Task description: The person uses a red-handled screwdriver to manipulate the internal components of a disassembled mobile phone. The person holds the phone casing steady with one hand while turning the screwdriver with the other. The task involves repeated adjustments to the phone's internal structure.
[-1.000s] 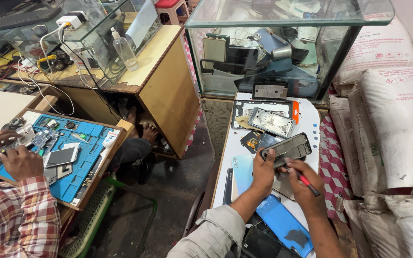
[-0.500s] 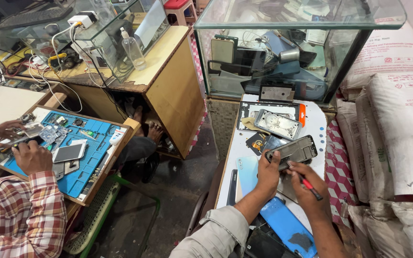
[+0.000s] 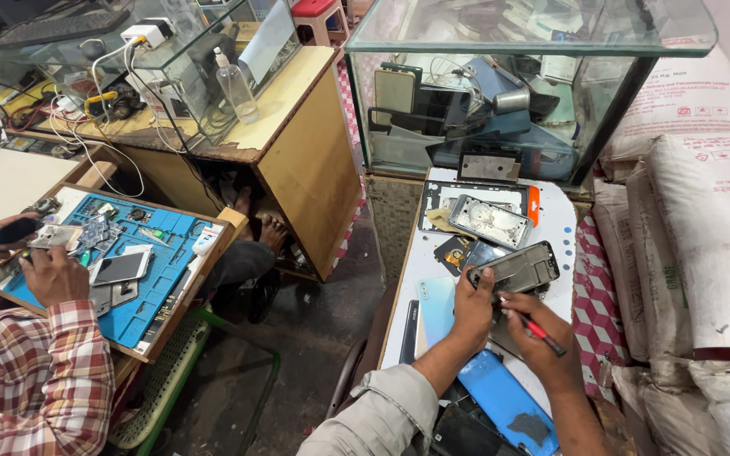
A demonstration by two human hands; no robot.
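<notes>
My left hand (image 3: 472, 306) grips the near end of an opened grey phone body (image 3: 519, 268), holding it tilted just above the white worktable (image 3: 557, 221). My right hand (image 3: 536, 338) holds a thin red-handled tool (image 3: 538, 330) right beside the phone's lower edge. Another opened phone frame (image 3: 490, 220) lies farther back on the table, on a black panel. A blue phone back cover (image 3: 507, 404) and a pale blue one (image 3: 436, 311) lie close to my forearms.
A glass display case (image 3: 517, 80) full of phone parts stands behind the table. White sacks (image 3: 703, 236) pile up at the right. At the left, another person in a checked shirt (image 3: 31, 380) works over a blue mat (image 3: 141, 253) on a wooden bench. A wooden counter (image 3: 297, 143) stands between.
The view has shifted slightly. My hands stay on the phone body and the tool, with the phone held at about the same spot. The other person's hands have moved a little over the blue mat.
</notes>
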